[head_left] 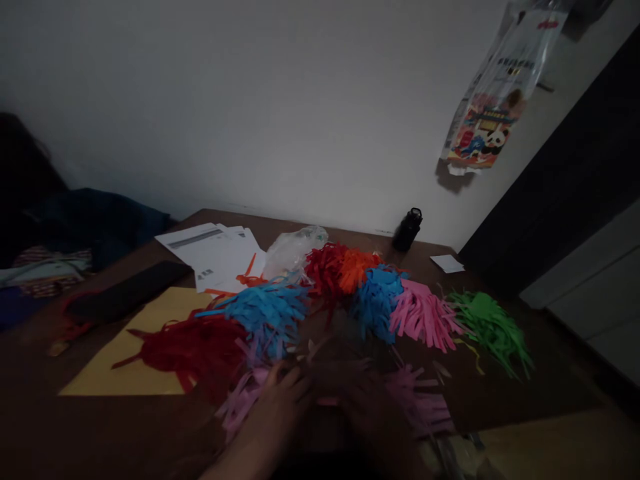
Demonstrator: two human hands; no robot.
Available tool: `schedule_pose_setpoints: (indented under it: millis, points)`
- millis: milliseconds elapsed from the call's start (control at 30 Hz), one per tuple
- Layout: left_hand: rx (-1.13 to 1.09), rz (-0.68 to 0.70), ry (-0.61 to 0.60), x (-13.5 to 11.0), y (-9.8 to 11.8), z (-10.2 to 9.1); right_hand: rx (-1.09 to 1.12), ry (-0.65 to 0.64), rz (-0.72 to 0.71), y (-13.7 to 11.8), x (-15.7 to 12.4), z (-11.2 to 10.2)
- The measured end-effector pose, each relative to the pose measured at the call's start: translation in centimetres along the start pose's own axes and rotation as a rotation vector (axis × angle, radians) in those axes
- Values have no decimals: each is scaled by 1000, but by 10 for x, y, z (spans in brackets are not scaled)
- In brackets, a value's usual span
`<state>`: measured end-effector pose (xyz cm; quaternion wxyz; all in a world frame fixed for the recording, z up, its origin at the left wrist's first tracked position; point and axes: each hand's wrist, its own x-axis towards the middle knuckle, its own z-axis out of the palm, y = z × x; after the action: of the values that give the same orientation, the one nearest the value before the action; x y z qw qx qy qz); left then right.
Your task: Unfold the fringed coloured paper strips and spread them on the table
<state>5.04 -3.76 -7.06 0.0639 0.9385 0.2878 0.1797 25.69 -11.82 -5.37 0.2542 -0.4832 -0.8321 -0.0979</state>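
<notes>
Piles of fringed paper strips lie across a dark wooden table (500,400): dark red (195,350), blue (267,310), red and orange (340,267), another blue (375,300), pink (423,313) and green (490,323). My left hand (280,407) rests at the near edge on a pale pink fringed pile (245,397), fingers lying forward. My right hand (370,407) is a dark, motion-smeared shape over the pink strips (420,400); its fingers cannot be made out.
A yellow sheet (135,347) lies at the left under the red pile. White printed papers (215,253), a clear plastic bag (293,250) and a black bottle (407,230) stand near the wall. A dark flat case (130,293) lies left. A printed bag (500,93) hangs on the wall.
</notes>
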Motion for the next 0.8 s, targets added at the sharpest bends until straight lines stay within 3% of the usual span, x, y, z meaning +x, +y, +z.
schedule_pose_setpoints:
  millis: [200, 367, 500, 700, 800]
  points:
    - [-42, -79, -133, 0, 8, -12, -102, 119, 45, 7, -21, -8]
    - [-76, -119, -209, 2, 16, -31, 30, 38, 108, -6, -5, -5]
    - [-120, -220, -272, 1, 17, -37, 46, 83, 172, -1, -9, -2]
    - [-74, -364, -189, 7, 29, -38, -39, 45, 297, 5, -20, -4]
    - [-12, -414, -221, 14, 34, -40, -132, 4, 366, 2, -19, -4]
